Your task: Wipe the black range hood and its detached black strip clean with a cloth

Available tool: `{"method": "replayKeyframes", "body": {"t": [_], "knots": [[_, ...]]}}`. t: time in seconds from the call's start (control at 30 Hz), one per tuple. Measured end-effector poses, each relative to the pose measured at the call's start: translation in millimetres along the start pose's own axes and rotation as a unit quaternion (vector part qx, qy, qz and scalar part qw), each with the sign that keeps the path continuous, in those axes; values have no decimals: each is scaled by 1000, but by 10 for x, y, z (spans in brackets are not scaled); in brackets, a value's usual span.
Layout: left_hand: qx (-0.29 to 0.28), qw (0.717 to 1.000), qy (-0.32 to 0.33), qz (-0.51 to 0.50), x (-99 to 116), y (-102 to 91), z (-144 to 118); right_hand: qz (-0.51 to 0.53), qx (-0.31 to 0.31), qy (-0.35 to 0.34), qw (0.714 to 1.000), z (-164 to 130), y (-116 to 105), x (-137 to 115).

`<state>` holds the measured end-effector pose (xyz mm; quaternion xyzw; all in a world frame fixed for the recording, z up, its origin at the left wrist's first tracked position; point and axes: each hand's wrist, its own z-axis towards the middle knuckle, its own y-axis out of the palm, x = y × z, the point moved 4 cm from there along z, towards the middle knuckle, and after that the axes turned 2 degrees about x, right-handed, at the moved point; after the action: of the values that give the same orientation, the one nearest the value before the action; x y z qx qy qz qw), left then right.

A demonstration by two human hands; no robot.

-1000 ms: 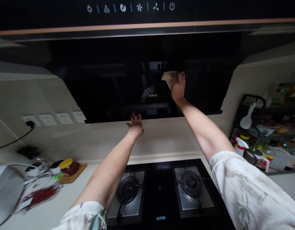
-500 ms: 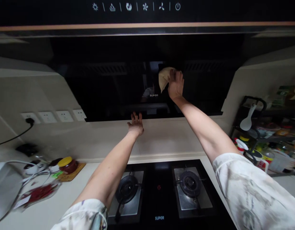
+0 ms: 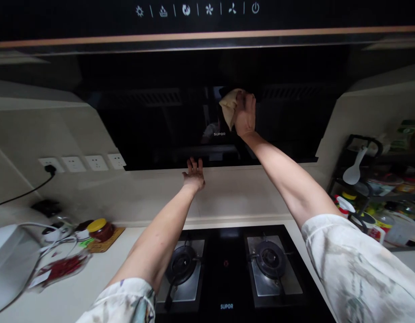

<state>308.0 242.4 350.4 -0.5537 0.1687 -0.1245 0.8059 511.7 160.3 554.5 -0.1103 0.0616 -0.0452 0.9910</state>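
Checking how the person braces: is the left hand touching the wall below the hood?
Touching. The head view shows the left hand pressed flat, fingers spread, on the wall just under the hood's lower edge, with no gap visible.

Beige wall (four sockets), dim light.

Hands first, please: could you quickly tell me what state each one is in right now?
Left hand: open, fingers spread, flat against the wall just under the range hood.
Right hand: closed on a cloth, pressed to the hood's black panel.
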Motion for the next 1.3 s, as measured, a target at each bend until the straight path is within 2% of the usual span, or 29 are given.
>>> {"method": "replayKeyframes", "body": {"t": [0.1, 0.2, 0.3, 0.53, 0.63, 0.8, 0.97, 1.1, 1.3], "knots": [[8, 1000, 2, -5, -8, 24, 13, -26, -38, 24, 999, -90, 18, -20], [9, 1000, 3, -5, -9, 34, 21, -20, -51, 40, 998, -230, 87, 14], [7, 1000, -1, -8, -10, 30, 22, -2, -44, 21, 999, -248, 125, 19], [12, 1000, 5, -4, -20, 53, 29, -26, -51, -49, 997, 31, 1, -182], [12, 1000, 3, -5, -30, 72, 37, -29, -68, -61, 995, -35, 29, -208], [10, 1000, 5, -6, -28, 59, 27, -25, -100, -59, 993, -220, 132, -169], [13, 1000, 9, -2, -22, 42, 8, -29, -93, -55, 994, -58, -35, -136], [13, 1000, 9, -3, -31, 53, 7, -13, -87, -56, 995, 25, -136, -19], [11, 1000, 8, 0, -44, 69, 6, -27, -91, -66, 993, -123, -8, 59]]}}
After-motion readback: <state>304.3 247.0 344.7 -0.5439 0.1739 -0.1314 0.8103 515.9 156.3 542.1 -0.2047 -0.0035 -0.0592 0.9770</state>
